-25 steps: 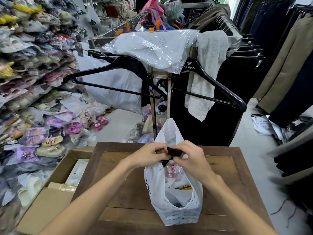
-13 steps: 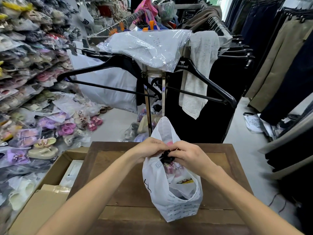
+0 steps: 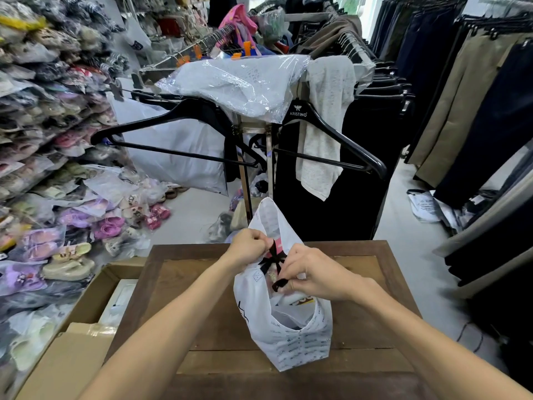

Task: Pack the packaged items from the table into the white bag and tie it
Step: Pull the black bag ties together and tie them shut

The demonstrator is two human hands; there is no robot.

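A white bag (image 3: 291, 339) with small dark print stands upright on the wooden table (image 3: 202, 319). Packaged items show through its open side, one pink, one with yellow print. A black ribbon (image 3: 274, 262) crosses the bag's mouth. My left hand (image 3: 249, 248) pinches the ribbon's upper end together with the bag's rim. My right hand (image 3: 313, 274) pinches the ribbon's lower end at the near side of the mouth. One white handle flap (image 3: 266, 216) sticks up behind my hands.
A cardboard box (image 3: 72, 342) sits on the floor left of the table. Bagged sandals (image 3: 72, 226) pile along the left. A clothes rack with black hangers (image 3: 331, 134) and a plastic-wrapped garment (image 3: 239, 82) stands just beyond the table. Trousers hang at the right.
My hands have drawn apart, the left going up and the right down toward me, stretching the black ribbon out between them. The bag has stayed in place.
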